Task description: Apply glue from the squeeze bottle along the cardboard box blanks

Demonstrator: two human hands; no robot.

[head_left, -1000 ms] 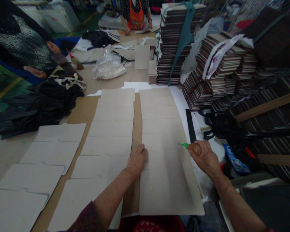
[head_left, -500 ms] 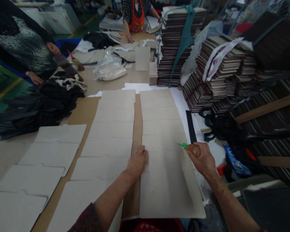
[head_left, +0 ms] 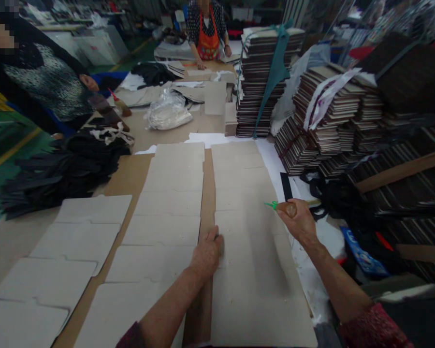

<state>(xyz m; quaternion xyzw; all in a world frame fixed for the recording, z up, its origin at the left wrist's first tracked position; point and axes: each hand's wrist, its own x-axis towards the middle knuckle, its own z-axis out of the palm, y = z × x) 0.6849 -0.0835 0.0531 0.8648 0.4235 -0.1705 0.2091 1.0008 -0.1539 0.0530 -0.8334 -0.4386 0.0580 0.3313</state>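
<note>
Tool (head_left: 288, 209) sits clamped in the fingers of the right hand (head_left: 300, 223), long axis pointing left over the right column (head_left: 257, 299), green tip (head_left: 270, 205) near its right edge. Left hand (head_left: 206, 255), farther off, meets its left edge; whether those fingers pinch, I cannot tell.

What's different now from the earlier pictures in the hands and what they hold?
The right hand has moved a little farther away along the right row of cards, with the green-tipped bottle; the view has tipped upward. Nothing was taken hold of or let go. The left hand stays at that row's left edge; the cards lie as they were.
</note>
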